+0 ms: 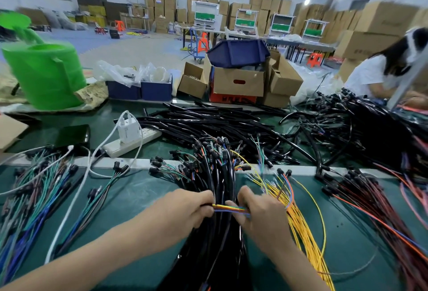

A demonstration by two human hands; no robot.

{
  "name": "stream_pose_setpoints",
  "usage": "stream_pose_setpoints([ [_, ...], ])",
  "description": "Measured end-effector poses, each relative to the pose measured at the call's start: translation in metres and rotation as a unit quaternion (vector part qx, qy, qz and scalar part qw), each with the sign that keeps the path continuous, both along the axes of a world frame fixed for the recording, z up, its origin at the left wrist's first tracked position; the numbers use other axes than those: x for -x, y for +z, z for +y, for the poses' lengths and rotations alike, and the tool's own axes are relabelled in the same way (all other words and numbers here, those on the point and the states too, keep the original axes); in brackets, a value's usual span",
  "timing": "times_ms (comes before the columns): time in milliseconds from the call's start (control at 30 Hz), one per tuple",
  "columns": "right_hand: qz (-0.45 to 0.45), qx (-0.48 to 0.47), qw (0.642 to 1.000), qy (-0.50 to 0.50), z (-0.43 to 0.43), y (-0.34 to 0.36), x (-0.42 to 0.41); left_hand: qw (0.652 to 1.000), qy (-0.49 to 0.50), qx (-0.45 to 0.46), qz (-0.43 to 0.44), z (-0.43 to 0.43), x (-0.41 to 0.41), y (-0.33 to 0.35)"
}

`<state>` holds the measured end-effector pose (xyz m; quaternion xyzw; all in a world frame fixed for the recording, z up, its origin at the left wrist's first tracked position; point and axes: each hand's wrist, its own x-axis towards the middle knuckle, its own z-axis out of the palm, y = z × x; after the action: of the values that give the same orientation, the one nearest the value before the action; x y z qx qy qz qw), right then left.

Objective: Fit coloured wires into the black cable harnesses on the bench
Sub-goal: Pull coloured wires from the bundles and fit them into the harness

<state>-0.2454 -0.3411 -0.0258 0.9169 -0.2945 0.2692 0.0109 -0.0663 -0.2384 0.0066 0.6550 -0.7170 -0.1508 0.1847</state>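
Coloured wires (229, 208) lay across 9-to-3 o'clock between the hands, left hand (185, 209) curled round their 9 o'clock end, right hand (261, 212) pinching the 3 o'clock end; black harnesses (217, 175) ran 12-to-6 underneath on bench (139, 198), both hands equally near

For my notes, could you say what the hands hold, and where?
A coloured wire bundle: left hand pinches its left side, right hand its right side.

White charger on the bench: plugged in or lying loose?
Plugged in. The charger stands upright, seated on the white power strip.
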Motion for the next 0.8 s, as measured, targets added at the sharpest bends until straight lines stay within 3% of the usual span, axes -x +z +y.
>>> stream_pose_setpoints([
  [67, 0.105, 0.092, 0.99, -0.005, 0.0, 0.014, -0.017, 0.997, 0.009, -0.035, -0.075, 0.0, 0.0, 0.006],
  [133, 0.161, 0.111, 0.98, 0.038, 0.0, 0.036, -0.035, 0.994, 0.016, -0.054, -0.088, -0.004, 0.003, 0.014],
  [267, 0.118, 0.139, 0.977, 0.115, 0.001, 0.065, -0.057, 0.998, 0.034, 0.006, -0.06, -0.011, 0.003, 0.031],
  [367, 0.049, 0.035, 0.992, 0.109, -0.011, 0.074, -0.055, 0.995, 0.019, 0.09, -0.027, -0.003, -0.007, 0.04],
  [433, 0.013, -0.087, 0.992, 0.095, -0.029, 0.078, -0.045, 0.994, 0.029, 0.103, 0.018, 0.005, -0.016, 0.043],
  [500, 0.001, -0.121, 0.989, 0.08, -0.042, 0.075, -0.034, 0.993, 0.049, 0.096, 0.056, 0.009, -0.023, 0.043],
  [667, 0.164, 0.106, 0.98, 0.038, -0.042, 0.078, -0.038, 0.997, 0.063, 0.047, -0.009, 0.009, -0.026, 0.05],
  [800, 0.124, 0.172, 0.971, 0.114, -0.02, 0.086, -0.063, 0.995, 0.065, 0.048, -0.061, 0.001, -0.011, 0.053],
])
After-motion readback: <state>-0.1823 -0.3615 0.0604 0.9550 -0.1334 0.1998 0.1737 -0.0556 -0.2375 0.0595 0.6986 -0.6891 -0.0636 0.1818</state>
